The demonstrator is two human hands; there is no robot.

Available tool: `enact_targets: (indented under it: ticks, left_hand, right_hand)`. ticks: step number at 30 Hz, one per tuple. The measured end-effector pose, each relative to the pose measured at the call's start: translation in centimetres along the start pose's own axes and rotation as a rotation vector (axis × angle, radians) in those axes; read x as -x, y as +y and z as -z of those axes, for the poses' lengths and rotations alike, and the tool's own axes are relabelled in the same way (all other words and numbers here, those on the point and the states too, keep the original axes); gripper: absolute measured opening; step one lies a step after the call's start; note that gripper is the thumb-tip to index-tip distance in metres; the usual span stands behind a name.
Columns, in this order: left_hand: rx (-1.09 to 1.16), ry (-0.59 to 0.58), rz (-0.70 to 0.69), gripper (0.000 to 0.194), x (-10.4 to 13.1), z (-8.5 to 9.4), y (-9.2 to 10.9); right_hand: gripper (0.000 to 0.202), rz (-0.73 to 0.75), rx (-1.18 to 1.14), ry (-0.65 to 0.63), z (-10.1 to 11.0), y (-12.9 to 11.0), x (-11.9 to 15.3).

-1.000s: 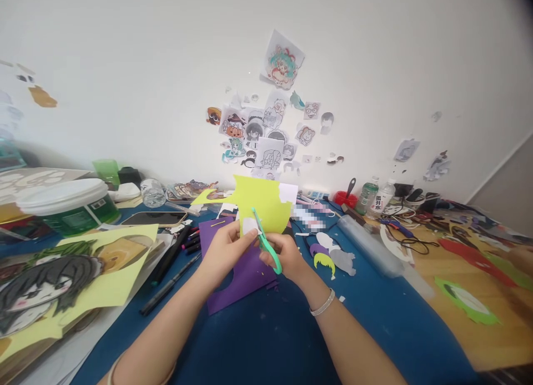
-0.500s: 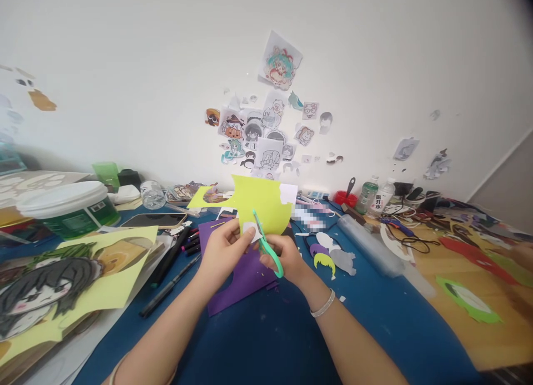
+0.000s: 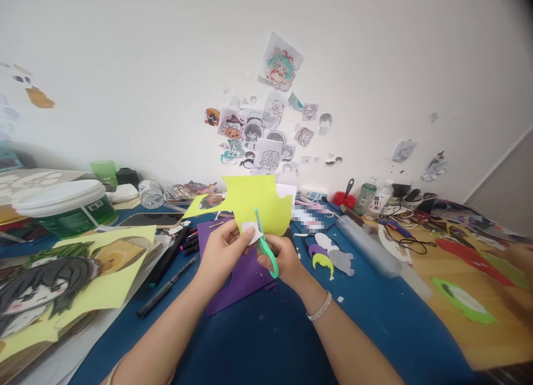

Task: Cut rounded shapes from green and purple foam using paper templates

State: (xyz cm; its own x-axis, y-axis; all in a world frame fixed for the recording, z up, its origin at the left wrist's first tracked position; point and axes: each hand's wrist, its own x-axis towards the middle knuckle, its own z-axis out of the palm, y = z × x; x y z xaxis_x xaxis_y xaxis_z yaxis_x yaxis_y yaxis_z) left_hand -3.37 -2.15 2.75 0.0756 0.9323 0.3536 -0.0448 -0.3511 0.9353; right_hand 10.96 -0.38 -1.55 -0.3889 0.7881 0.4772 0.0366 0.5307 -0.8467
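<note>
My left hand (image 3: 228,247) pinches a yellow-green sheet (image 3: 256,199) together with a small white paper piece (image 3: 251,233) lying against its lower edge. In my right hand (image 3: 283,257) are green-handled scissors (image 3: 268,256), their blades pointing up and away along the right side of the white piece. The yellow sheet stands upright in front of me, with a curved cut-out on its left. Beneath both hands a purple sheet (image 3: 237,282) lies on the blue table cover (image 3: 258,340).
To the left are a green-and-white tub (image 3: 66,207), a phone (image 3: 152,219), pens (image 3: 169,285) and a drawing of a dark-haired figure (image 3: 37,288). Right of my hands lie paper cut-outs (image 3: 322,263), a clear plastic roll (image 3: 368,246) and bottles (image 3: 378,199). Another person's blurred hand (image 3: 514,263) shows at far right.
The yellow sheet has turned slightly to the left, with its left part lower. The scissors and my right hand have shifted a little left; both hands keep their hold.
</note>
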Motion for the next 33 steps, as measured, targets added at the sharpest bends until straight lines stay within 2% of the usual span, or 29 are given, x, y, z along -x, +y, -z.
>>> enact_targets:
  ticks: [4,11,18,28,30,33]
  left_hand:
    - [0.003,0.002,0.007,0.023,0.04,0.02,0.05]
    - [0.041,-0.007,0.020,0.021,0.06,0.24,-0.01]
    - [-0.170,0.077,-0.037,0.024,0.33,0.13,0.44]
    - [-0.257,0.175,-0.069,0.029,0.68,-0.28,-0.14]
    - [-0.267,0.189,-0.051,0.032,0.73,-0.30,-0.13]
    - [-0.307,0.273,0.063,0.040,0.87,-0.36,-0.24]
  right_hand:
    - [0.047,0.031,0.014,0.006,-0.10,-0.35,0.06]
    - [0.050,0.023,0.086,-0.038,0.10,-0.51,0.11]
    - [0.048,0.026,0.050,-0.092,0.19,-0.63,0.11]
    - [0.053,0.023,0.073,-0.007,-0.55,-0.83,0.37]
    - [0.052,0.035,0.081,0.000,-0.61,-0.89,0.39]
    - [0.050,0.058,0.095,0.020,-0.69,-0.92,0.39]
